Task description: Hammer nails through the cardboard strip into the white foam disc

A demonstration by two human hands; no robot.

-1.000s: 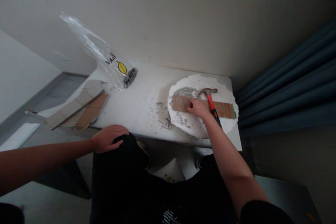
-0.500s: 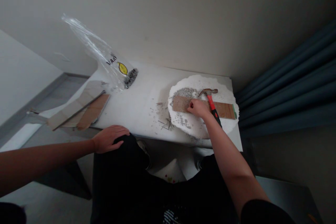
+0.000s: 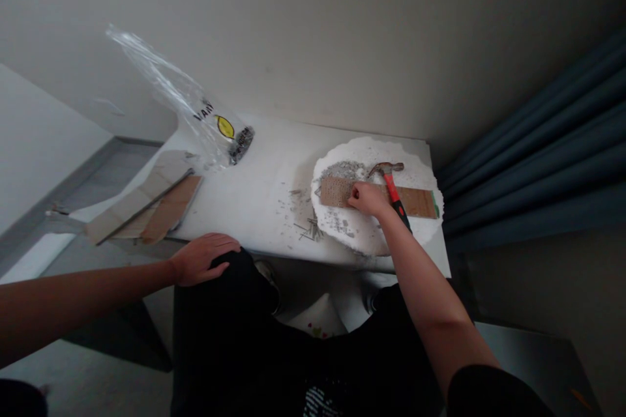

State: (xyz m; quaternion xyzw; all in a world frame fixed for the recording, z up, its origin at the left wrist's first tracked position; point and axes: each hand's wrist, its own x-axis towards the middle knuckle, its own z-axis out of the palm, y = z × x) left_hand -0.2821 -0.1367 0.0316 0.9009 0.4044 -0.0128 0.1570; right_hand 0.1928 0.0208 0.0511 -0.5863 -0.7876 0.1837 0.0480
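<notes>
My right hand [image 3: 368, 199] is closed over a brown wooden strip [image 3: 418, 202] whose left part is full of small holes. Its fingers are curled together, and whatever they may hold is too small to make out. The strip lies on a round white slab [image 3: 352, 238] with a rough edge. Across the strip rests a claw hammer [image 3: 392, 187] with a red and black handle, just right of my hand. Grey bits [image 3: 345, 171] are scattered on the slab. My left hand [image 3: 208, 258] lies flat on my left knee, fingers stretched out and holding nothing.
Thin nail-like pieces [image 3: 310, 230] lie at the slab's left edge on the white table [image 3: 264, 195]. A clear plastic bag [image 3: 215, 120] with dark contents stands at the back left. Cardboard pieces [image 3: 171, 208] lie at the left end. A blue curtain [image 3: 538, 137] hangs at right.
The whole view has shifted slightly. My right hand stays closed at the same spot on the strip, and my left hand still rests on my knee.
</notes>
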